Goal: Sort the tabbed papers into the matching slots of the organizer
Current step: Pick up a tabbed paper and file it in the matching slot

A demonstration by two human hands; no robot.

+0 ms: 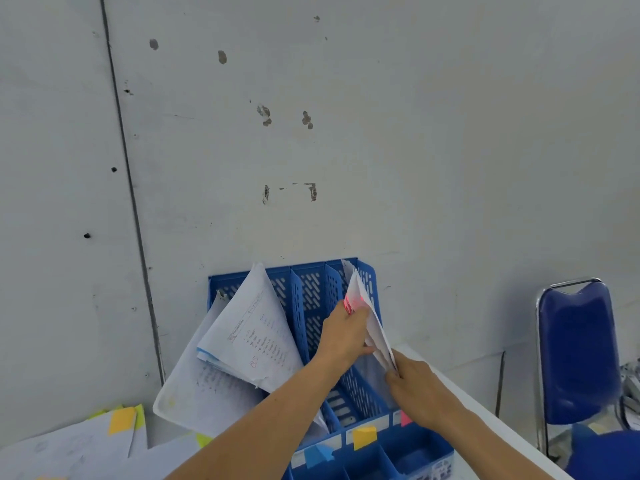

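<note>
Pink-tabbed paper [363, 299] is mid-insertion into the rightmost slot of the blue organizer [311, 292], at about 3 o'clock of the rack. Both hands are on it. The left hand [346, 330] grips the sheet high up, fingers closed on it right at the pink tab [350, 304], probably to steer the top edge and keep the tab readable. The right hand [415, 386] pinches the near lower corner at 5 o'clock of the sheet, which looks like a way to stop limp paper buckling as it slides down. The sheet is tilted, top leaning toward the wall [346, 133] and bottom already between the slot walls; I can't tell if it has bottomed out. The slot choice looks right: the pink label [404, 418] sits on that slot's front lip, with the yellow label [363, 436] on the middle slot and the blue label [317, 455] on the left one. The left-slot stack [249, 337] at 9 o'clock of the rack fans out and leans left, with sheets overhanging the edge. It isn't squared off, and it's close to the left forearm, so bumping it on the way out is a risk. The loose pile [86, 445] at 8 o'clock of the frame has yellow tabs [121, 420] showing, so there's plenty left to sort. The next move is likely to release, seat the sheet, then pull the next one off the pile. A blue chair [578, 351] sits at 3 o'clock of the frame, well clear.
</note>
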